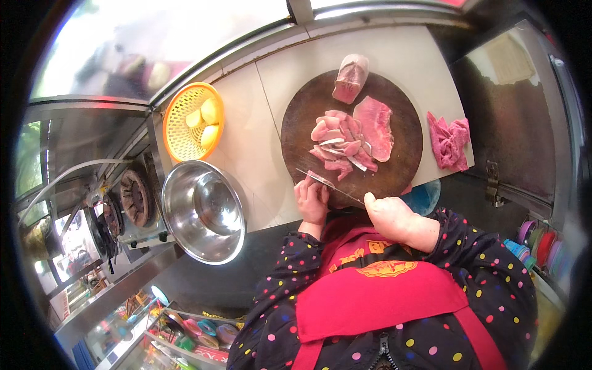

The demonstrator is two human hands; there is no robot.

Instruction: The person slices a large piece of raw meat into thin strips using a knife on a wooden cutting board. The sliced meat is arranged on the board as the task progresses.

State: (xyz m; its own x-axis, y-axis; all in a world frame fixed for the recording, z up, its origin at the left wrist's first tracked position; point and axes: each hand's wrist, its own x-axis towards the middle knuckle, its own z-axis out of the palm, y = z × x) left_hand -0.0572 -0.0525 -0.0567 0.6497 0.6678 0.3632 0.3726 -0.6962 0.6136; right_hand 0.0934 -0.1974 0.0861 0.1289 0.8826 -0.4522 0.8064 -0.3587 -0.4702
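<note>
My right hand (pixel 388 215) grips the handle of a knife (pixel 340 190), whose blade points up and left over the near edge of a round, dark wooden cutting board (pixel 404 125). Beside the blade is my left hand (pixel 312 199), its fingers bent; whether it holds a piece of meat is hidden. A pile of sliced pink meat (pixel 340 138) lies mid-board, just beyond the blade. To its right rests a larger flat piece of meat (pixel 377 127). One thick chunk of meat (pixel 350 78) sits at the board's far edge.
An orange plastic basket (pixel 170 125) with yellow peeled pieces stands at the left of the counter (pixel 245 101). Nearer, a large steel bowl (pixel 173 222) sits at the counter's edge. A crumpled pink cloth (pixel 448 141) lies right of the board. Gas burners (pixel 135 198) are at far left.
</note>
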